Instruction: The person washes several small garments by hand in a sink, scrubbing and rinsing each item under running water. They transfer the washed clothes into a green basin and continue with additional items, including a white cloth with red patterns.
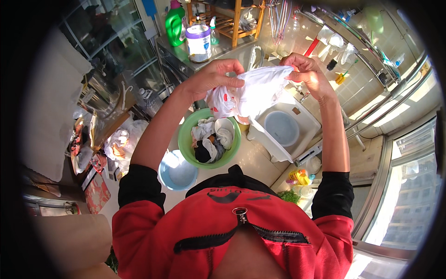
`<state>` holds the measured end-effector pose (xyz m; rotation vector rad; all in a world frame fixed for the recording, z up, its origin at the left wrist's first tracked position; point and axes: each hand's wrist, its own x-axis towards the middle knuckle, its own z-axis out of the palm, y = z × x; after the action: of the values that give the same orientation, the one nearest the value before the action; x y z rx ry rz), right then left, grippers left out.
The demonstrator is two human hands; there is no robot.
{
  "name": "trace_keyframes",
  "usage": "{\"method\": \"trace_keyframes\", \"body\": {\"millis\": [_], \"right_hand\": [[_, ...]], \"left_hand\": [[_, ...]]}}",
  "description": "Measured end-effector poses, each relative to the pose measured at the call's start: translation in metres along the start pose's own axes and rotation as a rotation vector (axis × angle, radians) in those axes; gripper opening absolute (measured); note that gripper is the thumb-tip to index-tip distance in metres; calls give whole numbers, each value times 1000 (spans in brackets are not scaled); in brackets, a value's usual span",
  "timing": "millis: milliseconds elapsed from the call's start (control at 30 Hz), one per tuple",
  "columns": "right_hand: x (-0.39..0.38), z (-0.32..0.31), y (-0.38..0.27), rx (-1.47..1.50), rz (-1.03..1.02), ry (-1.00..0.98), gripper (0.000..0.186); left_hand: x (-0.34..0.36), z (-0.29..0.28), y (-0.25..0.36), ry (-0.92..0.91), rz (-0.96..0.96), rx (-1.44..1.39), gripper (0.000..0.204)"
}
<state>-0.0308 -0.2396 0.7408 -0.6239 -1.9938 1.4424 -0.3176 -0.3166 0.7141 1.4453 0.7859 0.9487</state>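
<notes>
A white cloth garment [261, 90] with red spots at its left side hangs stretched between my two hands, brightly lit by the sun. My left hand [217, 78] pinches its upper left edge between thumb and fingers. At the upper right corner my right hand [307, 74] grips the fabric the same way. Just below the cloth stands a green basin [184, 135] holding a heap of dark, grey and white laundry [211, 142]. To the right of the basin is a white sink [304, 122] with a pale blue round basin [281, 128] inside, partly behind the cloth.
A light blue basin [178, 172] sits on the floor beside the green one. On the metal counter are a green detergent bottle [175, 25], a white tub [199, 44] and a wooden rack [234, 23]. Plastic bags [124, 142] lie at left; metal rails [388, 104] run along the right wall.
</notes>
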Motion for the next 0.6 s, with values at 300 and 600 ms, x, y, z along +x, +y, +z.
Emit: {"method": "trace_keyframes", "body": {"millis": [300, 600], "right_hand": [[1, -7, -11, 195, 7, -41, 27], [-7, -1, -30, -372, 72, 98, 42]], "left_hand": [[-1, 5, 12, -105, 9, -325, 26], [31, -10, -3, 639, 281, 621, 16]]}}
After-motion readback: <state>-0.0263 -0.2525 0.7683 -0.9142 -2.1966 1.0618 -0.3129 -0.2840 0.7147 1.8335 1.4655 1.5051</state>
